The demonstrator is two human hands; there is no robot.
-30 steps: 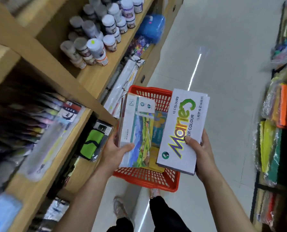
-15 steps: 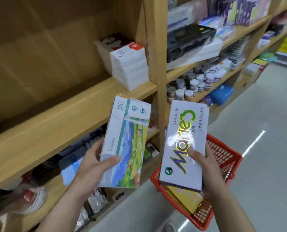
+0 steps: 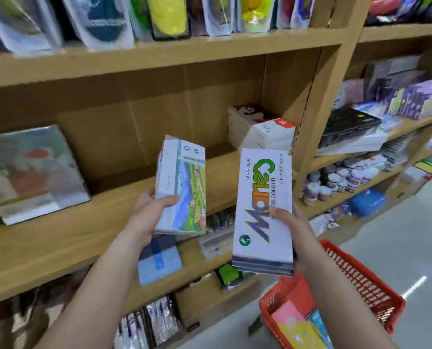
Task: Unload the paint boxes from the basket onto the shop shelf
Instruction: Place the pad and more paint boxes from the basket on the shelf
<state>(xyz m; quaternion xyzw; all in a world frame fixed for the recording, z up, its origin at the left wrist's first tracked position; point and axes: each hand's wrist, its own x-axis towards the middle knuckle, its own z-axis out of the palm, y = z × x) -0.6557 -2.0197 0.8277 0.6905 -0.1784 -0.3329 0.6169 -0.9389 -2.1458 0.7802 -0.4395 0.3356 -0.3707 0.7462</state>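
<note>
- Your left hand point(image 3: 149, 210) is closed around the lower edge of a landscape-printed paint box point(image 3: 181, 185), thumb across its front, fingers behind; the box stands nearly upright in front of the wooden shelf point(image 3: 66, 235).
- Your right hand point(image 3: 289, 222) grips a white "12 COLOURS" water colour box point(image 3: 262, 210), thumb pressed on the printed face. The grey layered edge at its bottom suggests a stack; you cannot tell how many boxes.
- Both boxes are flat, rectangular cardboard with glossy print, held side by side, apart from each other and above the shelf board, touching neither it nor the basket.
- The red plastic lattice basket point(image 3: 366, 280) sits low on your right, with two or more colourful flat boxes point(image 3: 293, 323) inside.
- A stack of white boxes point(image 3: 265, 132) rests at the shelf's right end.
</note>
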